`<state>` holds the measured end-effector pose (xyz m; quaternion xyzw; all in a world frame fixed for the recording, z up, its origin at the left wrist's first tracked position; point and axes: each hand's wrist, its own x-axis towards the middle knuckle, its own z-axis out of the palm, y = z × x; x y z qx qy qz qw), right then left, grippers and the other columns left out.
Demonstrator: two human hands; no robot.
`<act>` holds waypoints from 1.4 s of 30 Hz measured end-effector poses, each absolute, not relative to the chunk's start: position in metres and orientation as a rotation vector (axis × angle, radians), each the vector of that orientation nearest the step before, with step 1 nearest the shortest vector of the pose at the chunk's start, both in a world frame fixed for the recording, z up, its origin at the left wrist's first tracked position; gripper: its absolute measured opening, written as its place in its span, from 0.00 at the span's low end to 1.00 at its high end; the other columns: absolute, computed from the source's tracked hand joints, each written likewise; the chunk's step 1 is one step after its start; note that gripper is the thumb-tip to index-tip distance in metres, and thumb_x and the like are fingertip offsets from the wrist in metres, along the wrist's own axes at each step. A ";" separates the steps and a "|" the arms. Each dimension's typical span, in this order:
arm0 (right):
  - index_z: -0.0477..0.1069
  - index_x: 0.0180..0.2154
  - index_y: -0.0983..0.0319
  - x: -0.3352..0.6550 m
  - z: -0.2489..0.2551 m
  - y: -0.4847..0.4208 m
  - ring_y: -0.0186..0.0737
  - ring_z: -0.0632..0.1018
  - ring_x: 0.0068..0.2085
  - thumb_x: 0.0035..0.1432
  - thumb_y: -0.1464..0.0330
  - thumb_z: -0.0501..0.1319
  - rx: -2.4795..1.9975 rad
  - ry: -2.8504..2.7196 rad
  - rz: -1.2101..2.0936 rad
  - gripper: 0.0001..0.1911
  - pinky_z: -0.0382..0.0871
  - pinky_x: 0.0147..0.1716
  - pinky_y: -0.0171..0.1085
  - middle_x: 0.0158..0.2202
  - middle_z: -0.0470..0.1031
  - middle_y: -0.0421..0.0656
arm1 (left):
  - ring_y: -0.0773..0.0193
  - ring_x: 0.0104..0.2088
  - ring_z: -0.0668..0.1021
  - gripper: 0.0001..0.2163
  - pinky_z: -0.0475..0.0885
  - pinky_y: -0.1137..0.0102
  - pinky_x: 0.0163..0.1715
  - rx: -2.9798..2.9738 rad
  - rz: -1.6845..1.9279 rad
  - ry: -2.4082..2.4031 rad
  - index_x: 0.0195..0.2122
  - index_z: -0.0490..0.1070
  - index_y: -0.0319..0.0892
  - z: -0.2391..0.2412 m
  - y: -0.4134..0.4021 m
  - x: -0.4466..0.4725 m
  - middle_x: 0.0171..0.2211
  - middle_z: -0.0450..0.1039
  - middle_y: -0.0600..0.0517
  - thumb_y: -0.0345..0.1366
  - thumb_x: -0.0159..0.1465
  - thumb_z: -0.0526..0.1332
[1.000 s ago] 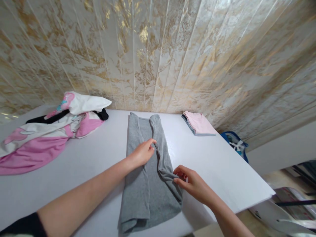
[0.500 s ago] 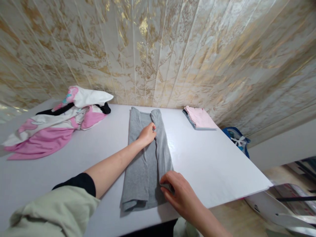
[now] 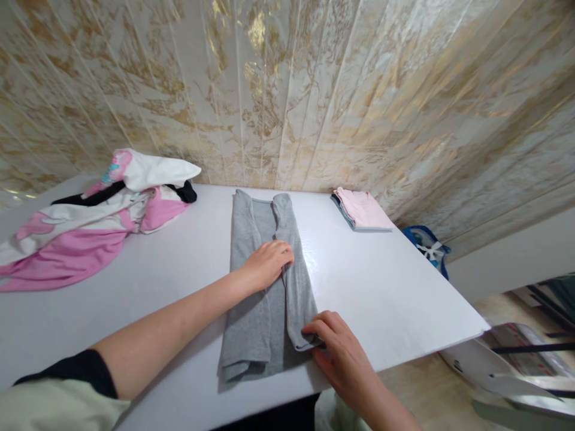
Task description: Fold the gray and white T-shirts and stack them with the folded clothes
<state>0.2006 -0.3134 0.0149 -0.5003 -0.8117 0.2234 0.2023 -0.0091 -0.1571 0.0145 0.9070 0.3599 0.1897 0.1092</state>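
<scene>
A grey shirt (image 3: 245, 323) lies lengthwise on the white table, neckline away from me, with both sides folded inward and a strip of its middle showing between them. My left hand (image 3: 267, 263) rests across the middle of it, fingers laid over the inner edge of the right-hand fold and pressing on the cloth. At the near right corner, my right hand (image 3: 336, 347) pinches the bottom end of that fold between thumb and fingers. Part of the corner is hidden behind those fingers.
Crumpled pink, white and black clothes (image 3: 103, 233) lie at the left of the white table (image 3: 381, 299). A folded stack with a pink garment (image 3: 363, 209) on top sits at the back right. A blue bag (image 3: 426, 245) stands beyond the right edge. A patterned wall (image 3: 269, 120) rises behind.
My left hand has slid nearer along the fold and its fingers have flattened from a pinch. My right hand has moved slightly right, drawing the fold's lower corner outward.
</scene>
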 end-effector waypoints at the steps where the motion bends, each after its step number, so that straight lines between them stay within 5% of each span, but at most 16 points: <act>1: 0.69 0.40 0.58 0.202 0.015 -0.314 0.42 0.70 0.40 0.48 0.85 0.53 -1.389 -2.258 0.630 0.21 0.65 0.39 0.39 0.38 0.69 0.43 | 0.57 0.53 0.69 0.16 0.64 0.61 0.53 2.702 0.532 1.003 0.38 0.69 0.43 0.014 -0.161 -0.010 0.46 0.71 0.48 0.18 0.57 0.51; 6: 0.68 0.39 0.58 0.205 0.019 -0.315 0.39 0.70 0.36 0.59 0.78 0.53 -1.341 -2.161 0.664 0.12 0.64 0.34 0.35 0.33 0.67 0.41 | 0.58 0.44 0.72 0.11 0.68 0.63 0.46 2.689 0.451 1.061 0.34 0.67 0.42 0.014 -0.162 -0.013 0.40 0.71 0.47 0.20 0.59 0.51; 11: 0.68 0.41 0.57 0.205 0.013 -0.321 0.39 0.71 0.39 0.51 0.82 0.53 -1.396 -2.179 0.671 0.19 0.65 0.37 0.35 0.36 0.67 0.42 | 0.58 0.48 0.71 0.13 0.66 0.62 0.50 2.656 0.469 0.988 0.38 0.66 0.43 0.018 -0.174 -0.011 0.43 0.71 0.47 0.20 0.58 0.51; 15: 0.65 0.37 0.59 0.204 0.009 -0.320 0.40 0.71 0.45 0.51 0.79 0.53 -1.378 -2.005 0.690 0.12 0.65 0.44 0.37 0.43 0.68 0.44 | 0.58 0.50 0.71 0.17 0.64 0.61 0.53 2.561 0.446 0.818 0.42 0.66 0.44 0.027 -0.204 -0.009 0.45 0.70 0.49 0.19 0.55 0.53; 21: 0.62 0.31 0.59 0.193 0.011 -0.311 0.34 0.69 0.32 0.53 0.76 0.53 -1.478 -1.724 0.809 0.05 0.63 0.32 0.32 0.29 0.67 0.37 | 0.58 0.47 0.71 0.09 0.65 0.63 0.50 2.451 0.452 0.685 0.40 0.66 0.44 0.035 -0.237 0.001 0.42 0.69 0.51 0.29 0.58 0.59; 27: 0.67 0.41 0.60 0.193 0.015 -0.321 0.33 0.69 0.30 0.55 0.75 0.56 -1.479 -1.773 0.910 0.12 0.64 0.31 0.32 0.31 0.68 0.37 | 0.64 0.37 0.72 0.07 0.67 0.69 0.40 2.316 0.474 0.732 0.34 0.65 0.43 0.028 -0.233 0.000 0.34 0.70 0.53 0.25 0.61 0.53; 31: 0.68 0.42 0.59 0.200 0.016 -0.330 0.34 0.71 0.33 0.59 0.71 0.59 -1.439 -1.861 0.938 0.08 0.66 0.33 0.32 0.33 0.69 0.39 | 0.62 0.39 0.73 0.04 0.64 0.63 0.51 2.388 0.423 0.707 0.37 0.67 0.44 0.032 -0.246 -0.003 0.34 0.70 0.54 0.32 0.61 0.58; 34: 0.69 0.39 0.60 0.207 0.017 -0.332 0.34 0.72 0.32 0.62 0.68 0.57 -1.456 -1.869 0.898 0.04 0.66 0.33 0.33 0.32 0.70 0.40 | 0.57 0.43 0.73 0.13 0.55 0.53 0.60 2.518 0.393 0.759 0.40 0.67 0.44 0.028 -0.261 0.000 0.39 0.70 0.52 0.42 0.57 0.65; 42: 0.67 0.43 0.59 0.214 0.017 -0.331 0.36 0.73 0.37 0.59 0.75 0.56 -1.560 -2.079 0.634 0.10 0.67 0.38 0.35 0.38 0.69 0.42 | 0.60 0.42 0.72 0.10 0.63 0.62 0.51 2.602 0.441 0.804 0.38 0.66 0.43 0.019 -0.267 0.006 0.37 0.70 0.51 0.23 0.59 0.53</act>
